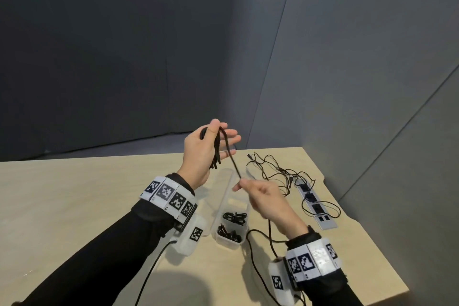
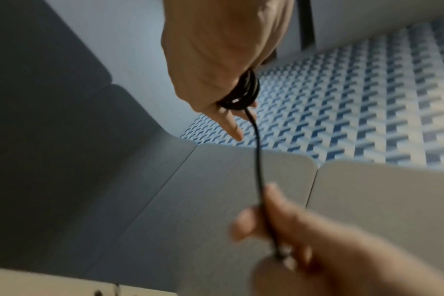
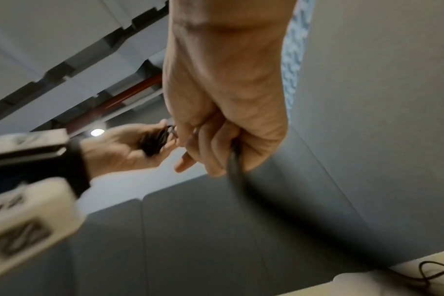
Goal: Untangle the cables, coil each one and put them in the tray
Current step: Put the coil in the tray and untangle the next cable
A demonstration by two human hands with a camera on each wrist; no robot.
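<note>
My left hand point(image 1: 223, 133) is raised above the table's far edge, fingers spread, with its thumb holding a black cable coil point(image 1: 215, 156) against the palm. One strand of that black cable point(image 1: 229, 154) runs down and right to my right hand point(image 1: 239, 182), which pinches it near the free end. The left wrist view shows the coil point(image 2: 241, 94) at the left hand point(image 2: 237, 122) and the strand point(image 2: 257, 160) leading to the blurred right hand point(image 2: 266, 220). A clear tray point(image 1: 229, 190) lies below both hands and holds two coiled black cables point(image 1: 234, 216). More thin black cables point(image 1: 280, 171) lie tangled on the table to the right.
A grey power strip point(image 1: 315, 204) is set into the table point(image 1: 74, 194) at the right, under part of the tangle. Grey partition walls point(image 1: 372, 82) enclose the back and right. Black leads point(image 1: 250, 256) run from my wrist bands across the near table.
</note>
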